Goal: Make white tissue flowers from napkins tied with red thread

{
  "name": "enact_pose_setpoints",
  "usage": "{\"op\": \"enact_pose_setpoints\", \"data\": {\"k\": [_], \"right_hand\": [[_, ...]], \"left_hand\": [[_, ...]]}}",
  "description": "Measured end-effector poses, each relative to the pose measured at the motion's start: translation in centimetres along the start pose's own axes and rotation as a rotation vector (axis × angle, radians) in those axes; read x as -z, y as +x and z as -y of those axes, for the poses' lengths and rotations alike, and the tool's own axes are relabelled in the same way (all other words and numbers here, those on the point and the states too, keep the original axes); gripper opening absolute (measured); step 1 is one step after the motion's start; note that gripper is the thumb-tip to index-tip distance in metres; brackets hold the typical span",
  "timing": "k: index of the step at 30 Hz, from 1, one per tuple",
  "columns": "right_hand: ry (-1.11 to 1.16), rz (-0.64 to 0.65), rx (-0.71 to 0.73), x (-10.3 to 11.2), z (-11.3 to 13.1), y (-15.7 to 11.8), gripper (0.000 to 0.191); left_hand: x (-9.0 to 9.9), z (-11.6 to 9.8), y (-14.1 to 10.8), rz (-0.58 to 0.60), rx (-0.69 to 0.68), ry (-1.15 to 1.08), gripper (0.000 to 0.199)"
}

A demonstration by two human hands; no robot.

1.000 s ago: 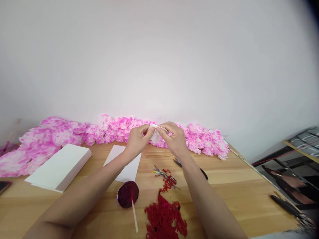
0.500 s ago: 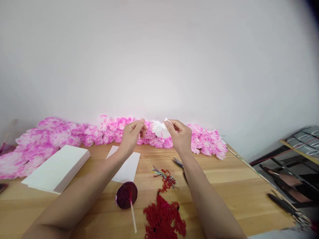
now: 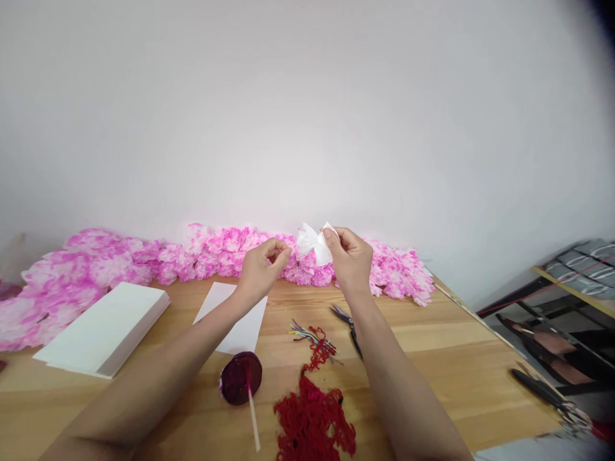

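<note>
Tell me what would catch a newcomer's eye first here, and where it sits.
The long pink-and-white ruffled heap along the back of the wooden table jumps out first. Next comes the tangle of red yarn, low in the middle of the picture. Then there is the gathered white piece, pinched in the right hand in front of the heap.

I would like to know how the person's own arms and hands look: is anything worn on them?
The left arm and the right arm are bare as far as they show, with no sleeve, watch or bracelet in sight. The left hand and the right hand have no gloves. No ring can be seen, though some fingers are hidden.
</note>
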State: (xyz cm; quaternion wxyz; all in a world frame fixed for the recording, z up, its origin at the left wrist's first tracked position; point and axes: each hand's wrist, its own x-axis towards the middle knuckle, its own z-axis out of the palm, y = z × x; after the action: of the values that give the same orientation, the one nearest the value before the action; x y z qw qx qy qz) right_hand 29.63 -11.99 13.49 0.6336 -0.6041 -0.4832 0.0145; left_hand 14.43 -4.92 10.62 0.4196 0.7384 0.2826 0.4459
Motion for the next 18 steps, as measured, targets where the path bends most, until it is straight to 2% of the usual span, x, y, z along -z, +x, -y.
{"op": "enact_pose_setpoints", "data": {"k": [3,6,11,18], "right_hand": [[0.017,0.003,-0.017,0.1,-0.1,0.2,0.031],[-0.004,0.079,0.016,-0.2,-0.1,-0.1,0.03],[-0.036,0.206,0.07,-0.7,-0.2,-0.6,0.031],[0.203,0.248,-0.11,-0.8,-1.2,0.1,0.03]], "left_hand": [[0.6,-0.4,0.0,-0.056,-0.026,-0.054,0.026],[0.9,-0.9,-0.1,-0.069,-0.062,-0.077,0.034],[0.5,-0.9,-0.2,-0.041,-0.035,-0.022,0.025],[0.6,-0.4,0.4,-0.077,0.023,-0.016,0.024]]}}
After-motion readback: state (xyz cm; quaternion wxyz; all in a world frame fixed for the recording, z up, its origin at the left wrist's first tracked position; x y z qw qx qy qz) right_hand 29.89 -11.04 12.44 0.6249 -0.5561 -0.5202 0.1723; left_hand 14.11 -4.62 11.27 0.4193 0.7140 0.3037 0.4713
